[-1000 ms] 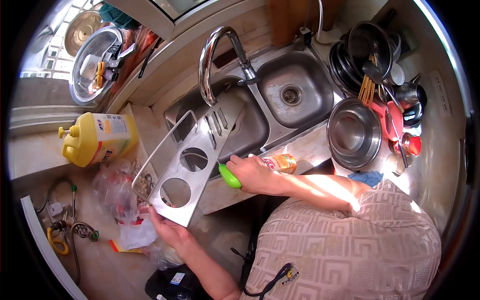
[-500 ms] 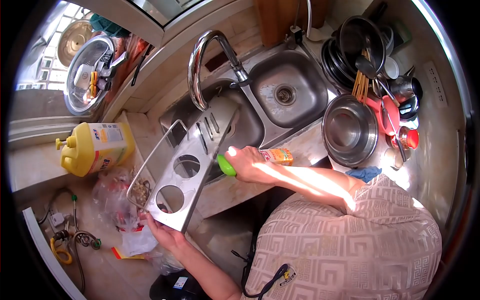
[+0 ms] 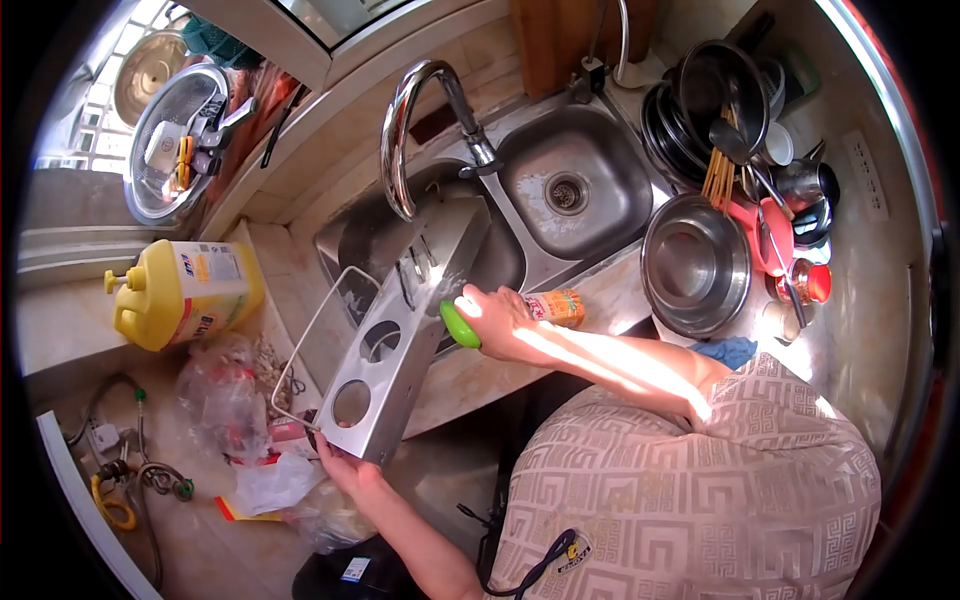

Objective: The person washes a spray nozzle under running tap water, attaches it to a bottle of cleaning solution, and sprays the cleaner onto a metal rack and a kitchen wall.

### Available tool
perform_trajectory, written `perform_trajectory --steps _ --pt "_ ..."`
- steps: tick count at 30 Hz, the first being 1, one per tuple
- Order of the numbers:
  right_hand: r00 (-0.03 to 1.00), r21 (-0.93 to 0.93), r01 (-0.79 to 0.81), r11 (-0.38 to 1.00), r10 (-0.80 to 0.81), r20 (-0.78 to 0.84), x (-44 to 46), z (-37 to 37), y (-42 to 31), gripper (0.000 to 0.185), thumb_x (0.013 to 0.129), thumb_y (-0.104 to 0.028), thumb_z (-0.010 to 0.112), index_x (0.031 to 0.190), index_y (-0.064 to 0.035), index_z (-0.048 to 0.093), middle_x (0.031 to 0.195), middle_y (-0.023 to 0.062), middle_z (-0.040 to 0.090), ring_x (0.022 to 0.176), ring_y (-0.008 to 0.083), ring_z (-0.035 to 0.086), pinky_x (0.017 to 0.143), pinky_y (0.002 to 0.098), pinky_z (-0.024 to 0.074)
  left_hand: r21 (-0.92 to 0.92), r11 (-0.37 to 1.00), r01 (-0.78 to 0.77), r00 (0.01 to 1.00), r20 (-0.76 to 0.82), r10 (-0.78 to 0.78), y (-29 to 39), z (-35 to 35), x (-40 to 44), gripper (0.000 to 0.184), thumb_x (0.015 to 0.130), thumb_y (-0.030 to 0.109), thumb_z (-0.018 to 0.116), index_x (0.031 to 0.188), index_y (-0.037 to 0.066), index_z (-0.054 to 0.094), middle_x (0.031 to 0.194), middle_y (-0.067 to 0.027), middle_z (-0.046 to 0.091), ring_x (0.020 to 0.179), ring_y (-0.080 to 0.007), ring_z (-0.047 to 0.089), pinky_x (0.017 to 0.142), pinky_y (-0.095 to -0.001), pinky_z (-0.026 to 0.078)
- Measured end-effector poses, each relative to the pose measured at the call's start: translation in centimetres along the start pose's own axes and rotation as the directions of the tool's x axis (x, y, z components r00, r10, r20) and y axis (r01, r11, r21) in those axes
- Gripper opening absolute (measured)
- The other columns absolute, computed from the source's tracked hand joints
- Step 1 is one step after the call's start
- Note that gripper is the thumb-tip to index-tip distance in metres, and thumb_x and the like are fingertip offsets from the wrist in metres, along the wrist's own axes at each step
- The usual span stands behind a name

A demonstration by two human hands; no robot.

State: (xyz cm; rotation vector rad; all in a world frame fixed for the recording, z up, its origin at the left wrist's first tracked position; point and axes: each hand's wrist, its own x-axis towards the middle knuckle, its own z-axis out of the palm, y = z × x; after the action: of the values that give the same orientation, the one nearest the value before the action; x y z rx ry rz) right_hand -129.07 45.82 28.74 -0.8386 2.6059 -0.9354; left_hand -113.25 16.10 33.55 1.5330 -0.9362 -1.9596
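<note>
A metal rack (image 3: 398, 345) with two round holes, several slots and a wire rail slants over the left basin (image 3: 500, 262). My left hand (image 3: 349, 468) grips the rack's lower end. In my right hand (image 3: 497, 322) is a bright green object (image 3: 460, 325), held close to the rack's right edge; whether they touch is unclear. The chrome faucet (image 3: 398, 130) arches above the rack's upper end. Just beyond my right hand lies an orange-labelled bottle (image 3: 556, 308), partly hidden by that hand.
A yellow jug (image 3: 190, 292) stands at the left, above plastic bags (image 3: 225, 400) and hoses (image 3: 150, 470). Right of the right basin (image 3: 575, 180) are a metal bowl (image 3: 695, 265), dark pans (image 3: 722, 95) and a red-lidded jar (image 3: 817, 284).
The rack has tilted, so its side face now shows and its holes look narrower. My left hand has shifted slightly right with it. The right hand still holds the green object.
</note>
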Motion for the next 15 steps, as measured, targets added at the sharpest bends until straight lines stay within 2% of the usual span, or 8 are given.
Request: perform_trajectory --steps 3,5,7,9,10,12,14,15 --pt "0.994 -0.057 0.073 0.996 -0.068 0.084 -0.9 1.1 -1.4 0.027 0.068 -0.007 0.065 0.093 0.0010 0.057 0.093 0.0173 0.057 0.075 0.0343 0.065 0.069 0.0437 0.0497 -0.009 0.998 0.058 0.998 -0.035 -0.059 -0.9 -1.0 0.1 0.035 0.095 0.033 0.055 0.111 0.003 0.058 0.095 -0.0109 0.063 0.087 -0.0245 0.062 0.081 -0.0437 0.053" --pt "0.978 -0.058 0.207 0.977 -0.206 0.017 -1.5 2.2 -1.7 0.027 0.069 -0.009 0.064 0.094 0.0001 0.058 0.094 0.0157 0.057 0.074 0.0330 0.066 0.070 0.0439 0.0487 -0.013 0.998 0.064 0.996 -0.056 -0.065 -1.2 -1.2 0.0 0.034 0.095 0.034 0.054 0.110 0.004 0.059 0.093 -0.0105 0.063 0.086 -0.0248 0.062 0.081 -0.0443 0.053" --pt "0.982 -0.048 0.178 0.983 -0.174 0.072 -1.0 2.8 -1.1 0.025 0.071 -0.010 0.063 0.093 -0.0002 0.058 0.094 0.0145 0.058 0.074 0.0321 0.066 0.073 0.0442 0.0491 -0.022 0.997 0.067 0.994 -0.083 -0.069 -1.4 -1.4 -0.3 0.034 0.095 0.035 0.054 0.110 0.005 0.059 0.091 -0.0102 0.063 0.086 -0.0251 0.062 0.080 -0.0448 0.054" --pt "0.996 -0.145 0.080 0.986 -0.076 0.037 -0.5 3.0 -0.3 0.034 0.070 -0.011 0.065 0.101 -0.0033 0.053 0.098 0.0128 0.054 0.082 0.0313 0.063 0.079 0.0449 0.0485 -0.040 0.996 0.084 0.995 -0.053 -0.087 -1.6 -1.0 -0.8 0.034 0.095 0.035 0.054 0.111 0.006 0.059 0.090 -0.0094 0.062 0.084 -0.0253 0.062 0.079 -0.0457 0.054" --pt "0.994 -0.119 0.077 0.990 -0.067 0.085 -0.1 2.5 -0.5 0.039 0.068 -0.010 0.067 0.104 -0.0038 0.053 0.099 0.0119 0.054 0.084 0.0311 0.063 0.079 0.0447 0.0480 -0.046 0.995 0.084 0.995 -0.057 -0.086 -1.8 -1.0 -0.9 0.034 0.095 0.035 0.054 0.111 0.006 0.059 0.090 -0.0094 0.062 0.084 -0.0253 0.062 0.079 -0.0457 0.054" --pt "0.987 -0.096 0.096 0.991 -0.082 0.137 0.0 1.7 -1.7 0.040 0.067 -0.010 0.068 0.104 -0.0039 0.053 0.098 0.0117 0.054 0.085 0.0307 0.063 0.079 0.0442 0.0480 -0.083 0.995 0.047 0.999 -0.009 -0.047 -2.4 -0.9 -1.0 0.035 0.094 0.035 0.057 0.114 0.006 0.058 0.089 -0.0088 0.061 0.083 -0.0245 0.061 0.077 -0.0453 0.055" --pt "0.974 -0.071 0.127 0.989 -0.110 0.197 0.3 0.8 -2.8 0.040 0.066 -0.010 0.069 0.103 -0.0040 0.054 0.097 0.0115 0.055 0.086 0.0303 0.063 0.079 0.0437 0.0479 -0.055 0.998 0.008 0.999 -0.052 -0.011 -3.0 -0.7 -1.6 0.036 0.093 0.034 0.058 0.115 0.005 0.058 0.088 -0.0085 0.060 0.083 -0.0238 0.061 0.075 -0.0446 0.055" --pt "0.979 -0.046 0.143 0.989 -0.134 0.154 0.5 0.5 -2.9 0.034 0.067 -0.008 0.068 0.099 -0.0034 0.056 0.096 0.0125 0.057 0.085 0.0313 0.064 0.078 0.0430 0.0484 -0.017 1.000 -0.025 0.996 -0.085 0.024 -3.3 -0.6 -2.0 0.037 0.093 0.033 0.060 0.116 0.004 0.057 0.087 -0.0082 0.059 0.083 -0.0231 0.060 0.074 -0.0439 0.055"
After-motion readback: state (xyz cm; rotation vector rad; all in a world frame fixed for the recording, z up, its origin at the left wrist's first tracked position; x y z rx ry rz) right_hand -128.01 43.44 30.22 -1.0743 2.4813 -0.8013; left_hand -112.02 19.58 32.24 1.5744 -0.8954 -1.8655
